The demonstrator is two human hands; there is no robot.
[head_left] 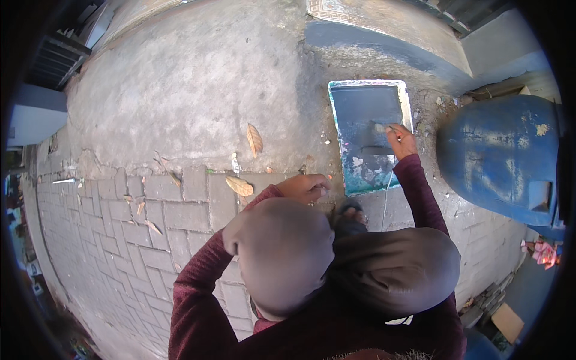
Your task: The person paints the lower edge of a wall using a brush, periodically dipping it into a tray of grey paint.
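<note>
A rectangular paint tray [334, 114] with a white, stained rim lies on the ground in front of me. Grey-blue paint covers its far part, and green-blue stains mark its near end. My right hand [403, 143] is over the tray's right side, closed around a paint brush [380, 127] whose pale tip is over the painted surface. A thin pale line [388, 195] runs from below my right wrist towards my knees; what it belongs to is unclear. My left hand [305, 187] hangs in front of my left knee, fingers curled together, with nothing visible in them.
A big blue plastic barrel [498, 156] lies at the right, close to my right arm. Dry leaves [254, 139] are scattered over concrete and paving blocks [186, 215]. A raised ledge [384, 42] bounds the far side. My bent knees fill the near middle.
</note>
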